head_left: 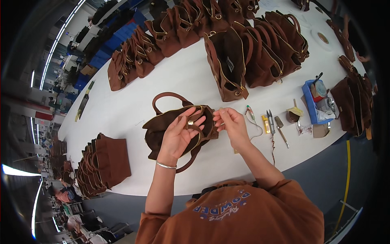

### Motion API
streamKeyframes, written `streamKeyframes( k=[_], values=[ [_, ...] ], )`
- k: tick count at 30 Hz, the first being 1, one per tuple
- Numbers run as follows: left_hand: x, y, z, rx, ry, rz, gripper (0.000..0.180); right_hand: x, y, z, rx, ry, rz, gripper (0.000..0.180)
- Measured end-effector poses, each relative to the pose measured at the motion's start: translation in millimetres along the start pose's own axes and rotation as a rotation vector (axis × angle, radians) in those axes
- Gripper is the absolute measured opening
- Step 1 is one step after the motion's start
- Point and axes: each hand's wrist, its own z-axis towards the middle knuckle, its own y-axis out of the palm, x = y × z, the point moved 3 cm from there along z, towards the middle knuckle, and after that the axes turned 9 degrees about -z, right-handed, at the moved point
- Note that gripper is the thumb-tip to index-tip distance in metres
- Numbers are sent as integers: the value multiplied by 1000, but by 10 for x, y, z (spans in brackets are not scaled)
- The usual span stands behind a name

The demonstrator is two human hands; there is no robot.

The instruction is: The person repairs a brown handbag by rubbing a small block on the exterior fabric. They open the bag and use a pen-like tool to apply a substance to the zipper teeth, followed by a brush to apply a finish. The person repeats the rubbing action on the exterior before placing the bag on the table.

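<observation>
1. Left hand, palm up, fingers loosely about a gold fitting; I can't tell whether it's clamped.
2. Right hand just beside, fingertips together.
3. Unzipped brown handbag beneath both.
4. Beyond their grip, more brown bags.

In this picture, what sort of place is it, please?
It looks like a handbag workshop, though not certainly: many similar brown handbags stand on a large white table, and small hand tools lie near a blue tray.
</observation>
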Motion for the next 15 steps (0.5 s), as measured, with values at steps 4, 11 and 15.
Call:
streamKeyframes(
  k=[4, 11, 15],
  values=[
    [48, 2, 33, -31, -19, 31, 43, 46, -14, 48, 17, 2, 4, 28],
    [37, -76, 72, -61, -66, 0, 44, 13, -110, -70, 102, 9, -10, 28],
    [-4, -228, 98, -43, -95, -89, 39, 49, -147, -156, 142, 34, -18, 28]
  ],
)
